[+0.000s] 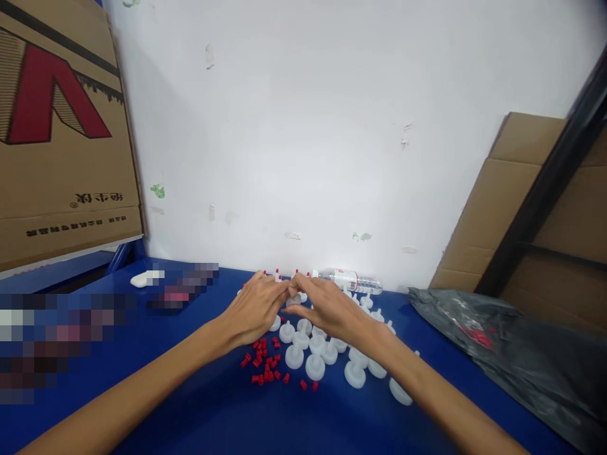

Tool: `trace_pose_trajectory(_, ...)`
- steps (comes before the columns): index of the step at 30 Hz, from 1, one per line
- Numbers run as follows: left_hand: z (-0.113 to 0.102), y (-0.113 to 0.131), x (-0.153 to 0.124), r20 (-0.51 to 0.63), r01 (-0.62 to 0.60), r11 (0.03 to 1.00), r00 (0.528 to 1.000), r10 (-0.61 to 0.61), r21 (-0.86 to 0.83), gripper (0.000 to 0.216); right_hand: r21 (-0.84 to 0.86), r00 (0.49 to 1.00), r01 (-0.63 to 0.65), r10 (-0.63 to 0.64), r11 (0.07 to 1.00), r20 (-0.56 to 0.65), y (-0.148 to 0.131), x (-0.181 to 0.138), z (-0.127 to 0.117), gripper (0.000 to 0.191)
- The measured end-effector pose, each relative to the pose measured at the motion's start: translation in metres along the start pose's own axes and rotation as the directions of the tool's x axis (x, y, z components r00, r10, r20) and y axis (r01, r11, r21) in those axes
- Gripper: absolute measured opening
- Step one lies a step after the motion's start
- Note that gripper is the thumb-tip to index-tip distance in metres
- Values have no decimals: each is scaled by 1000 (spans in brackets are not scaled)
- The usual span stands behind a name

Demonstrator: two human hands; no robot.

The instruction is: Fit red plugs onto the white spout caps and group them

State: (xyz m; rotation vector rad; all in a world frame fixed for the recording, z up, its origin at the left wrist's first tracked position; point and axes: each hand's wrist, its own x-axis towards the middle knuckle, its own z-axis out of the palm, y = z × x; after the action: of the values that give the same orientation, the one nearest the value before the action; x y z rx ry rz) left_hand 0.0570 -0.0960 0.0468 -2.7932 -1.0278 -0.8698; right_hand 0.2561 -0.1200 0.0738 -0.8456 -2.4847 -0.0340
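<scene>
My left hand [260, 303] and my right hand [327, 306] meet at their fingertips above the blue table. Between the thumb and fingers of my right hand shows part of a white nozzle cap [294, 299]. The left fingers are closed against it, and what they pinch is hidden. Under and around my hands stand several loose white nozzle caps [315, 366], round at the base with a thin spout. Nearer to me, left of them, lie several small red tip caps [268, 374]. Behind my hands, some white spouts carry red tips [297, 273].
A clear plastic bottle [360, 281] lies against the white wall. On the right is a grey plastic bag [512, 354] with red pieces showing. A large cardboard box [71, 170] stands left, near a white object [140, 279]. Flattened cardboard [497, 189] leans at the right.
</scene>
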Motion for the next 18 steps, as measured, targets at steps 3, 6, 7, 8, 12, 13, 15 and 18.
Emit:
trace_pose_trajectory(3,-2,-4,2,-13,89,993,996,-91,-83,43,-84,998,56,-58,995,-11,6,2,3,12)
trace_pose_trajectory(6,-9,-17,2,-57,233,966,969,-241,-115,53,-151,1000,2,-4,989,-13,20,1,3,19)
trace_pose_trajectory(7,-12,-23,2,-82,285,952,952,-294,-110,54,-160,999,-37,33,986,-31,27,0,3,20)
trace_pose_trajectory(8,-15,-30,2,-93,330,938,936,-340,-101,54,-158,996,-79,70,984,-57,34,-1,3,17)
trace_pose_trajectory(12,-14,-50,1,-22,346,938,938,-347,-39,46,-78,988,-136,130,988,-80,57,-3,11,12)
trace_pose_trajectory(13,-10,-52,-1,14,330,944,944,-330,-25,42,-55,992,-120,116,991,-58,60,-3,14,16)
trace_pose_trajectory(15,-1,-51,-4,76,301,954,951,-300,0,36,-21,996,-85,85,996,-1,61,-4,21,25)
trace_pose_trajectory(18,12,-49,-8,141,273,962,951,-274,23,33,-23,995,-90,91,996,36,60,-5,25,38)
